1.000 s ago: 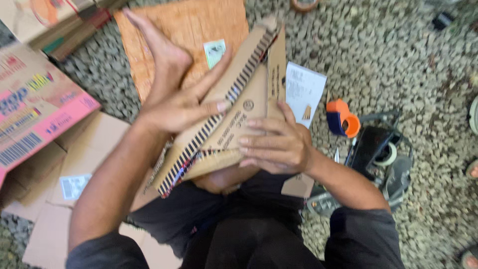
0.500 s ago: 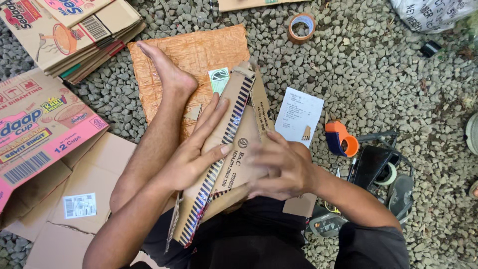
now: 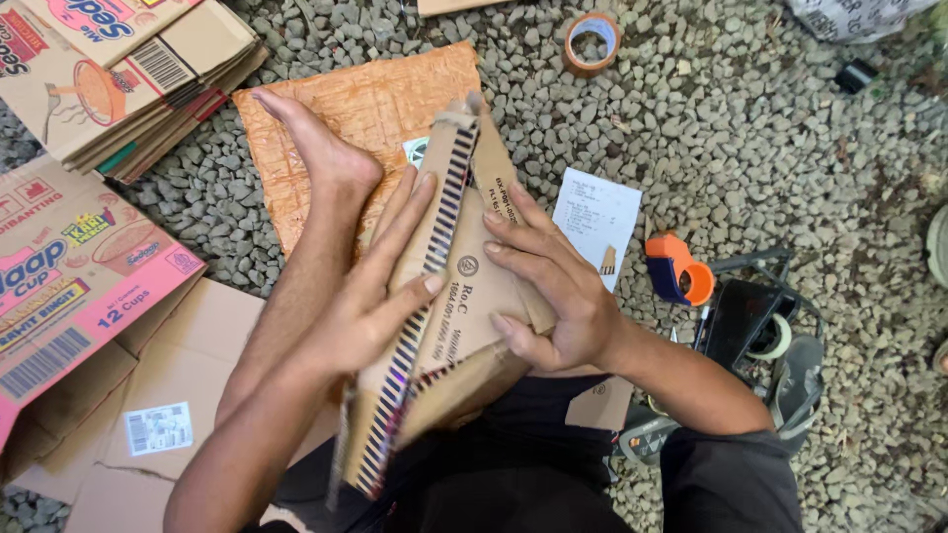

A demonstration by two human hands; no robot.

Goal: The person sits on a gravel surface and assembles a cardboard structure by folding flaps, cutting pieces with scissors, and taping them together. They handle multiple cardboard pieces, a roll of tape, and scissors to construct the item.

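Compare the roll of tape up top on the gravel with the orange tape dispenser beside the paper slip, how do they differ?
The tape roll is a bare brown ring lying flat, with gravel showing through its hole; the tape dispenser is an orange and dark blue plastic tool. The roll lies far from both hands, near the top edge, while the dispenser sits closer, just beyond the right hand and next to the paper slip. Both rest untouched on the gravel.

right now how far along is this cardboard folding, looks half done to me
Looks done: a stack of flattened boxes lies at upper left. In hand: the left hand and right hand press a folded cardboard piece with a striped edge. Possibly left: the pink box and brown sheets beside it lie loose.
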